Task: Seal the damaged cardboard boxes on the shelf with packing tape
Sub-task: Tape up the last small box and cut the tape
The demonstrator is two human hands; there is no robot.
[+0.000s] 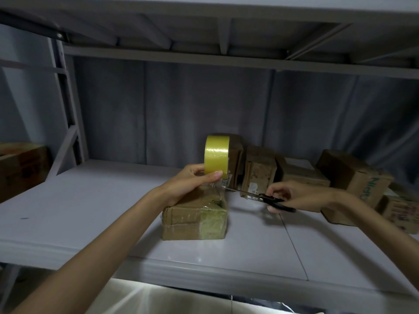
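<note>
Left hand (190,184) gripping tape roll (216,156) above box (195,219); right hand (288,196) holding scissors (269,198).

Pale grey shelf (90,214), taped cardboard box (195,219) at front, more boxes (317,175) behind

A single wide-angle head-worn camera looks forward and slightly down into a grey metal shelf bay (68,214) from close range. Both forearms enter from the bottom edge. The underside of the upper grey shelf (204,30) fills the top of the frame.
</note>
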